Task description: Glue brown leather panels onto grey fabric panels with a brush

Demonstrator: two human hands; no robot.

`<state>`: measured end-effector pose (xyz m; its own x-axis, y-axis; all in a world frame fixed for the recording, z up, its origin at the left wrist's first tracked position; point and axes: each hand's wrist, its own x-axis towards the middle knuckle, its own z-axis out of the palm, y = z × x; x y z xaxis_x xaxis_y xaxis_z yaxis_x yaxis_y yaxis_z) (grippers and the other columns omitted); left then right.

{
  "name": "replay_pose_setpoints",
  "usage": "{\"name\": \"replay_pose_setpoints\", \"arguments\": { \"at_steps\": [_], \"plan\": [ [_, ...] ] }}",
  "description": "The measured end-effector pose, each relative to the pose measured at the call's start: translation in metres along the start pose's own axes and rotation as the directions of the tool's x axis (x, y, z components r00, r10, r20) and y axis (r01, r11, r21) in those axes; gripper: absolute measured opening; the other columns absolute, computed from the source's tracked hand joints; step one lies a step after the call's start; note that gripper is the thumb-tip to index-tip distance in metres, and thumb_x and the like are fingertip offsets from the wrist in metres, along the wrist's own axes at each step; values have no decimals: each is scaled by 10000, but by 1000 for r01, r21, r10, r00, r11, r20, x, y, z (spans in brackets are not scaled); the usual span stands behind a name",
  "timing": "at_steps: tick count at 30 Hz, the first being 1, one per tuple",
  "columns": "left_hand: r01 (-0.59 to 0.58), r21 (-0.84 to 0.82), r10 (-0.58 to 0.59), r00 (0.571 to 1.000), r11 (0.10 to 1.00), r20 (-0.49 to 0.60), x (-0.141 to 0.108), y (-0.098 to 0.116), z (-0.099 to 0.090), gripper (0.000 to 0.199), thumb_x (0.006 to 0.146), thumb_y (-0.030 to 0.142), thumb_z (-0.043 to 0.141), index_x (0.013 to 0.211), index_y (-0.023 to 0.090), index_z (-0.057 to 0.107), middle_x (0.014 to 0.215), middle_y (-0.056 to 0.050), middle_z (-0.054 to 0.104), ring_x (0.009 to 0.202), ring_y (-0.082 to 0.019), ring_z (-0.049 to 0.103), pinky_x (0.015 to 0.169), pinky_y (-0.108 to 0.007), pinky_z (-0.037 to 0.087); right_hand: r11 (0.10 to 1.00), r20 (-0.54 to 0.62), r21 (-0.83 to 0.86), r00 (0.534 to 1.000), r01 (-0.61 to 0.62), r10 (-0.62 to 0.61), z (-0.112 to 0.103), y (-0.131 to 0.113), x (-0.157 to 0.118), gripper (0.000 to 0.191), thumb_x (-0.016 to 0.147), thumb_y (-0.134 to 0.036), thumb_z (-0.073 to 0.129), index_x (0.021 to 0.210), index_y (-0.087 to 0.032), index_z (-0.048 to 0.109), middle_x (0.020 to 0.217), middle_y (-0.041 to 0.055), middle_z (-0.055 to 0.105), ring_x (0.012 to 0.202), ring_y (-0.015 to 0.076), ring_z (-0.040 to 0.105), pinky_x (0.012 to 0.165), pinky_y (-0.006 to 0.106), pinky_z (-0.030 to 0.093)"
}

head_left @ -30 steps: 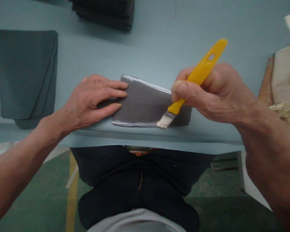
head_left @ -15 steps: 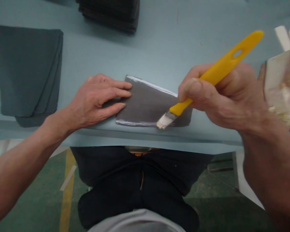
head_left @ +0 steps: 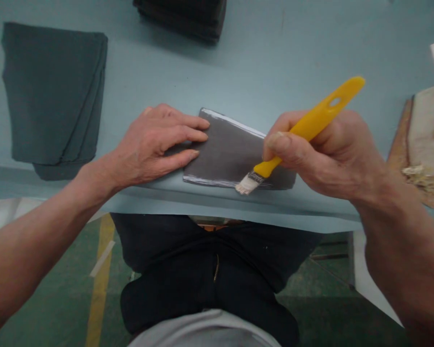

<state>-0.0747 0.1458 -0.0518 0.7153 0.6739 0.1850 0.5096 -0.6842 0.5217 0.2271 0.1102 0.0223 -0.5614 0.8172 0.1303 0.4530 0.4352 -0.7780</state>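
A flat dark grey piece (head_left: pixel 227 149), perhaps leather or fabric, lies at the table's near edge. White paste-like streaks run along its far and near edges. My left hand (head_left: pixel 162 140) rests with fingers stretched out and apart on its left end. In my right hand (head_left: pixel 311 149) is a paintbrush (head_left: pixel 318 115) with a yellow handle, gripped between thumb and fingers. Its pale, coated bristles touch the piece's near edge, a little right of the middle. My right hand covers part of the piece's right side.
To the left lies a fanned stack of dark green-grey pieces (head_left: pixel 54 96). A thick dark stack (head_left: pixel 188 14) sits at the back. On the right stands a light-coloured container or block (head_left: pixel 427 125) on a brown board, with crusted yellowish residue. The blue-grey table (head_left: pixel 267 72) ends just before my body.
The brush tip has moved slightly left along the piece's near edge, and the handle's end has dropped lower. My left hand stays on the piece. The whole view has shifted a little.
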Motion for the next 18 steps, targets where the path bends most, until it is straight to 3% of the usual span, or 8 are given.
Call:
{"name": "replay_pose_setpoints", "arguments": {
  "at_steps": [10, 18],
  "plan": [
    [-12, 35, 12, 1000, 999, 0, -1, -3, -1, 288, 1049, 485, 569, 1279, 387, 712, 1471, 61, 726, 1286, -276, 695, 1148, -547, 495, 999, -62, 46, 998, -8, 11, 6, -3, -5, 432, 1096, -534, 594, 790, -235, 654, 648, -57, 570, 548, 94, 444, 599, 281, 425],
    [-12, -5, 11, 1000, 1000, -10, 1, -3, -2, 270, 1021, 453, 611, 1259, 430, 737, 1433, 85, 743, 1249, -283, 709, 1154, -579, 488, 995, -93, -41, 992, -92, 88, -21, 5, -30, 357, 1059, -465, 653, 777, -251, 697, 640, -38, 615, 537, 124, 495, 560, 316, 393]
  ]
}}
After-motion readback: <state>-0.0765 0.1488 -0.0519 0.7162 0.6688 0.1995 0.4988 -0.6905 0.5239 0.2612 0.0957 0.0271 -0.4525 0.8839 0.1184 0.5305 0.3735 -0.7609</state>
